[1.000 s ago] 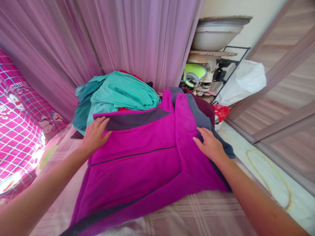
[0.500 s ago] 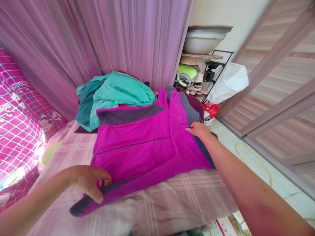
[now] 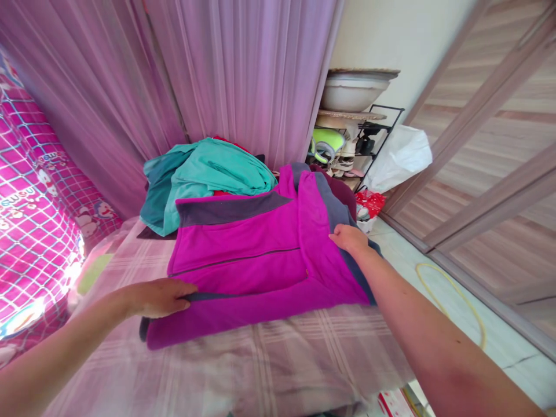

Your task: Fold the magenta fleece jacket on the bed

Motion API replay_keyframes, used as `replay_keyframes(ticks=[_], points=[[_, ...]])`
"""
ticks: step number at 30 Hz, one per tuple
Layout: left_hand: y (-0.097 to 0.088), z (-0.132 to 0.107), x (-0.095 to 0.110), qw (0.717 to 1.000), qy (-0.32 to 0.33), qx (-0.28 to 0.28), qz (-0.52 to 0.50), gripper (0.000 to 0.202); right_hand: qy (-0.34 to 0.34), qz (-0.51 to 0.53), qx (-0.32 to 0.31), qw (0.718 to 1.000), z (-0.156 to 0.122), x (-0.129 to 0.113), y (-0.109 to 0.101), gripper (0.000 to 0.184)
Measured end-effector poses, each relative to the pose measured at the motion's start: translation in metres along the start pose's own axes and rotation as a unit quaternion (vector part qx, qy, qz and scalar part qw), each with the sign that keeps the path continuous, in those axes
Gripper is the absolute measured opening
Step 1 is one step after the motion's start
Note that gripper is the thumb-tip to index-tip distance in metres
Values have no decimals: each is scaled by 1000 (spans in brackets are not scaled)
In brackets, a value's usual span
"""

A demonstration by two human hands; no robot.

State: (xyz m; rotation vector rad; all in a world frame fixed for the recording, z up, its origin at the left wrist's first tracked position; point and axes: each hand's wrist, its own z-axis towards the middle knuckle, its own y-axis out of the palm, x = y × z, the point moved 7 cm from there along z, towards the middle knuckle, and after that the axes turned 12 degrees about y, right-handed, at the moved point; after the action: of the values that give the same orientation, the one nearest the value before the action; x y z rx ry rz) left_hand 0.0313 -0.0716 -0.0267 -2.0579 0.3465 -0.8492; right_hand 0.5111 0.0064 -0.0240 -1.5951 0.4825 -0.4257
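A magenta jacket (image 3: pixel 234 260) with dark grey panels and a dark zip line lies across the bed, its near side folded over toward the middle. My left hand (image 3: pixel 167 296) grips the folded edge at the jacket's near left corner, fingers pinched over the fabric. On the right, my right hand (image 3: pixel 350 237) has thumb and fingers closed on the magenta and grey cloth near the sleeve. Behind the jacket, a heap of teal clothing (image 3: pixel 221 168) touches its far edge, with bits of red cloth showing beneath.
The plaid bedsheet (image 3: pixel 226 376) spreads under the jacket. Purple curtains (image 3: pixel 243 75) hang behind. A black rack (image 3: pixel 382 139) with shoes and a basin (image 3: pixel 354 92), a white bag (image 3: pixel 397 162) and a wood-patterned wardrobe (image 3: pixel 486 220) stand right. Pink patterned fabric (image 3: pixel 35 231) hangs left.
My left hand has moved up and away from me, carrying the near edge of the jacket further over. My right hand keeps its hold. The view has tilted slightly.
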Motion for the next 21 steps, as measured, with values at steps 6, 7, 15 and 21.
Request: replay_keyframes(ticks=[6, 7, 15, 21], points=[[-38, 5, -14, 991, -70, 76, 86, 50, 14, 108, 153, 982, 6, 12, -42, 37], [-42, 10, -19, 984, -98, 93, 116, 50, 14, 121, 143, 982, 9, 13, -40, 39], [-12, 45, -29, 959, -153, 127, 202, 44, 31, 62, 35, 997, 28, 25, 3, 35], [3, 25, -37, 958, -135, 205, 149, 55, 42, 45, -4, 998, 33, 34, 12, 72]])
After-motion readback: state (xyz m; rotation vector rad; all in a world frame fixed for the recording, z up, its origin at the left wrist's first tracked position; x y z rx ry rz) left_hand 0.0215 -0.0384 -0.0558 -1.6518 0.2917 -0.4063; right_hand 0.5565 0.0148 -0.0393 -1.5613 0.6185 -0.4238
